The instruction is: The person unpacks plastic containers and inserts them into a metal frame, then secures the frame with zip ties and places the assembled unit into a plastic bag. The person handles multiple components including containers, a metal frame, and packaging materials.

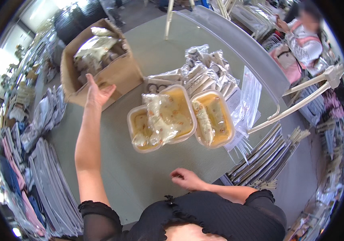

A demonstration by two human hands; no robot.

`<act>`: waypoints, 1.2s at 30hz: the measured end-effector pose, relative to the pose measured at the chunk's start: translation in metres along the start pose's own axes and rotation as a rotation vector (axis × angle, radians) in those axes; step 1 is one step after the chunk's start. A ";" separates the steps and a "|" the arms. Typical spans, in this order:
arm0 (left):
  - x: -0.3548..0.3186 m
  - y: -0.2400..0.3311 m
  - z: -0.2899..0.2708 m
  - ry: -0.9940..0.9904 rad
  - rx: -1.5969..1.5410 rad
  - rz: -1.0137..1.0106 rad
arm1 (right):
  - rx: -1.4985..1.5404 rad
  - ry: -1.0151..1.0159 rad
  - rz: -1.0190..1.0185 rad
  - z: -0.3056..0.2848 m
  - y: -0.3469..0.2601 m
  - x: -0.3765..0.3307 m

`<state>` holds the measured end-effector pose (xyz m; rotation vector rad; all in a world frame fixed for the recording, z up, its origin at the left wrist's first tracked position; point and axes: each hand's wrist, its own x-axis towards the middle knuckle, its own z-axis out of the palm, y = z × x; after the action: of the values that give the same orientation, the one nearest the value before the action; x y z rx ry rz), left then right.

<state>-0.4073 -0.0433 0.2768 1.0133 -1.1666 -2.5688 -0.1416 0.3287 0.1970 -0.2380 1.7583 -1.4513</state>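
Observation:
My left hand (pixel 98 93) reaches to the near side of an open cardboard box (pixel 121 76), its fingers spread against or just beside the wall. Clear bags with pale contents (pixel 95 50) fill the box. Closer to my body, my right hand (pixel 188 179) is low over the table, fingers curled inward with nothing visible in them. Between the hands stand several plastic tubs with yellow-orange insides: a left tub (pixel 141 149), a middle tub (pixel 190 114) and a right tub (pixel 229 138). A clear bag of light, spotted items (pixel 162 120) lies across the left and middle tubs.
Behind the tubs is a pile of bagged pale parts (pixel 208 74). Clear plastic bags (pixel 249 96) lie at the right. A grey chair-like frame (pixel 236 34) borders the grey-green table (pixel 135 184). Wrapped garments (pixel 55 180) line the left; another person (pixel 300 44) is far right.

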 end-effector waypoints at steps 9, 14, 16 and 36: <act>0.147 0.080 -0.010 0.037 0.020 -0.212 | -0.308 0.236 -0.352 -0.040 -0.015 0.021; 0.095 0.010 -0.012 -0.017 0.251 0.208 | -0.059 0.122 -0.426 -0.122 -0.096 0.006; 0.051 -0.040 0.017 -0.538 0.551 -0.026 | -0.224 0.387 -0.550 -0.171 -0.116 0.030; 0.132 -0.087 0.068 -0.326 1.419 0.635 | -0.978 0.217 -0.733 -0.285 -0.212 0.284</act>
<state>-0.5388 0.0073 0.1782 0.1433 -2.8600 -1.1783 -0.5919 0.2966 0.2505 -1.3854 2.6083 -0.9301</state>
